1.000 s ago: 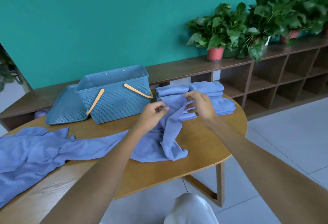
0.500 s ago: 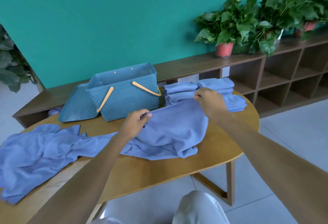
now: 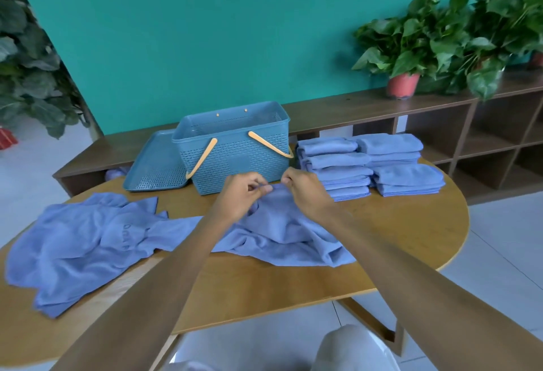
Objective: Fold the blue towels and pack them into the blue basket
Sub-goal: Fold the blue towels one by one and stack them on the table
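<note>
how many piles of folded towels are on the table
2, side by side right of the blue basket: the left pile nearest the basket, the right pile toward the table's right end. Others may be hidden behind them.

Blue basket (image 3: 235,150) standing open-topped just beyond the hands, folded towel stacks (image 3: 367,164) crowding its right, lid (image 3: 155,164) leaning left, bare table (image 3: 411,223) lying right.

Wooden table (image 3: 411,241) carries basket (image 3: 235,159), lid (image 3: 155,164), towels (image 3: 88,238).
</note>
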